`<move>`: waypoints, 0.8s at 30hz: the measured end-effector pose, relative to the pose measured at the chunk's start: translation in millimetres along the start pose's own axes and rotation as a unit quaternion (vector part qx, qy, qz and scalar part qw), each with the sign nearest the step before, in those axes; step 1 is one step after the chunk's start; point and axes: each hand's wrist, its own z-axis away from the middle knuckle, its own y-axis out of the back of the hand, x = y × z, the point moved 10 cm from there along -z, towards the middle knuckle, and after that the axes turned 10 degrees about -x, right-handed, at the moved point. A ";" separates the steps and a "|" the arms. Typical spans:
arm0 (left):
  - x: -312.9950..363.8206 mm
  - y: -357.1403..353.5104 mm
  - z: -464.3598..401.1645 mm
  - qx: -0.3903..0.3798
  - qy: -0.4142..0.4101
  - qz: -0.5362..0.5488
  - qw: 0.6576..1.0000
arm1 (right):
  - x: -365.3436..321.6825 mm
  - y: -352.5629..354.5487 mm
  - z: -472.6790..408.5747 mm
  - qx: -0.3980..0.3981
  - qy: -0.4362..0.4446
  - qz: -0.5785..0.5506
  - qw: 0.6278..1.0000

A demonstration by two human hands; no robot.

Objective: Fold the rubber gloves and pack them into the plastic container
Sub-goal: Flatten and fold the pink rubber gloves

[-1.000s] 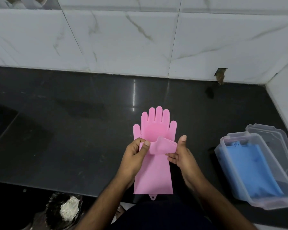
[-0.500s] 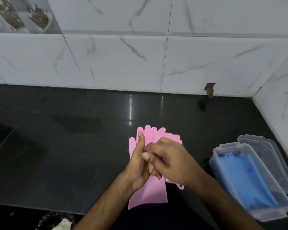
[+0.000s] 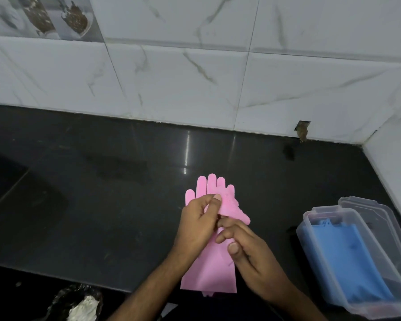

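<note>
Pink rubber gloves (image 3: pixel 212 272) lie stacked on the black counter (image 3: pixel 102 205), fingers pointing to the wall. My left hand (image 3: pixel 198 224) pinches a folded-up pink flap with bristles (image 3: pixel 232 206) near the palm area. My right hand (image 3: pixel 252 256) rests over the cuff part, fingers curled against the pink rubber just below the flap. At the right stands a clear plastic container (image 3: pixel 310 230) with a blue glove (image 3: pixel 347 258) lying flat inside it.
A clear lid (image 3: pixel 377 218) lies behind the container by the right wall. White marble tiles (image 3: pixel 195 84) back the counter. A dark bowl with white contents (image 3: pixel 79 304) sits below the counter's front edge at lower left.
The view tilted up. My right hand drew back from over the pink fingers to the cuff side, uncovering the bristled flap that my left hand now pinches.
</note>
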 end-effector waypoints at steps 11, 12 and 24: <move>86.9 -30.6 19.7 0.010 -0.178 -0.495 0.851 | 6.4 9.8 17.4 0.150 -0.040 0.012 0.988; 90.2 -32.5 24.2 0.017 -0.184 -0.489 0.852 | 9.2 11.7 19.7 0.161 -0.051 0.014 0.986; -24.0 -53.2 40.1 -0.082 0.180 0.509 0.838 | 3.3 37.6 8.5 0.162 -0.059 -0.017 0.985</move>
